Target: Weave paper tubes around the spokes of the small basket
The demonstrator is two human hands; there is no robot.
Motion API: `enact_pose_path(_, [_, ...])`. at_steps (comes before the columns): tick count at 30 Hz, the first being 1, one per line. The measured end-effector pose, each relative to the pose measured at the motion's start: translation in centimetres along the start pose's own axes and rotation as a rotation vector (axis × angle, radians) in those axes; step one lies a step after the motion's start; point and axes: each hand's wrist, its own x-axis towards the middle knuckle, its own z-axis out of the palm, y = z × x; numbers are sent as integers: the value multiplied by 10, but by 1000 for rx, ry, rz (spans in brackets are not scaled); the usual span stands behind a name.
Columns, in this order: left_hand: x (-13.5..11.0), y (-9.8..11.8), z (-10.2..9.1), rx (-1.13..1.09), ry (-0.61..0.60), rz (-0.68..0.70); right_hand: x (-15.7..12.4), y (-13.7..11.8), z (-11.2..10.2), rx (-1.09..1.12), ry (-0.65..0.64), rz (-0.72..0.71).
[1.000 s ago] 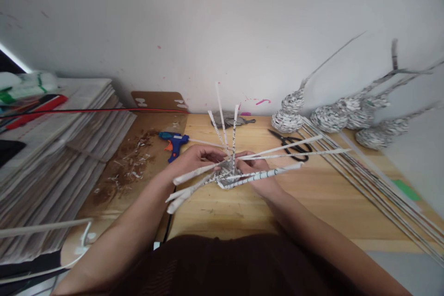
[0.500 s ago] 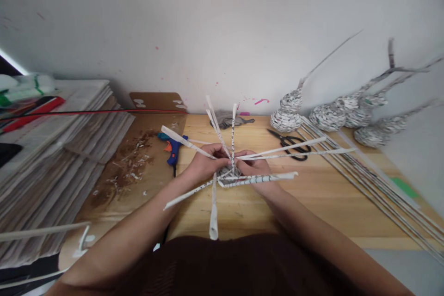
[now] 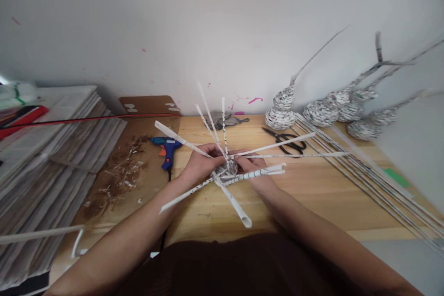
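Above a wooden table (image 3: pixel 312 194) I hold a small woven hub of rolled newspaper tubes (image 3: pixel 227 169), its spokes fanning out all round. My left hand (image 3: pixel 199 166) is closed on the hub's left side. Closed fingers of my right hand (image 3: pixel 255 171) pinch its right side. One thick white tube (image 3: pixel 236 206) points down toward me, and a printed tube (image 3: pixel 258 173) sticks out to the right.
A blue glue gun (image 3: pixel 166 150) lies left of my hands beside paper scraps (image 3: pixel 118 175). Black scissors (image 3: pixel 287 143) rest behind my right hand. Woven paper figures (image 3: pixel 282 113) stand along the wall, long paper rods (image 3: pixel 367 180) lie at right, and stacked newspapers (image 3: pixel 45 148) fill the left.
The thick white tube swung from pointing left, to straight down, to down-right. Another tube rose up toward the glue gun. My hands stayed at the hub.
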Motion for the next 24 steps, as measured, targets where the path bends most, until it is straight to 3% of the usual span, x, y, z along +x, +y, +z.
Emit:
enact_pose_path(9, [-2,-13,-4,3,-84,103,2,6,-3,47,-2,16])
enact_pose_path(20, [-5,-12,-4,167,72,216,-2,-6,2,-34,38,-13])
enact_pose_path(24, [-4,-15,-4,72,26,218,-1,-3,2,-60,38,-5])
